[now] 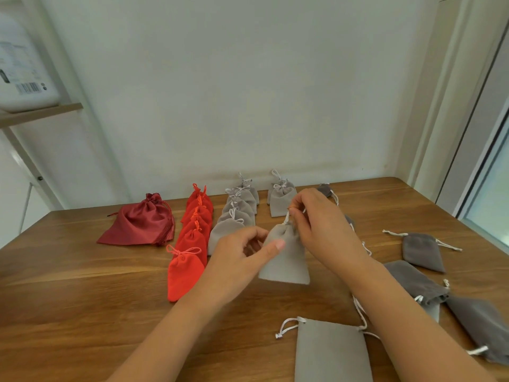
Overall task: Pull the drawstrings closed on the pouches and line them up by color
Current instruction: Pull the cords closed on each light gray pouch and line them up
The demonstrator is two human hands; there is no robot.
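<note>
Head view: light grey pouch (286, 260) hangs upright between both hands. Left hand (242, 252) pinches its left edge just under the neck, thumb across the front. Right hand (316, 224) pinches the pale drawstring (287, 217) straight above the neck, other fingers curled. Pouch neck is gathered tight, body smooth, bottom edge flat.

Left of the left hand: red pouch row (192, 244) and, touching its right side, light grey pouch row (234, 216), both tied and overlapping; overlap hides the seams, so roughly six red and five grey. Further left: one dark red satin pouch (140, 224). Beyond the right hand: two tied light grey pouches (282, 201). Right of the right hand: four dark grey pouches (422, 250) with strings loose, scattered on the table (82, 299). Below the right forearm: one open light grey pouch (330, 351), lying flat.
</note>
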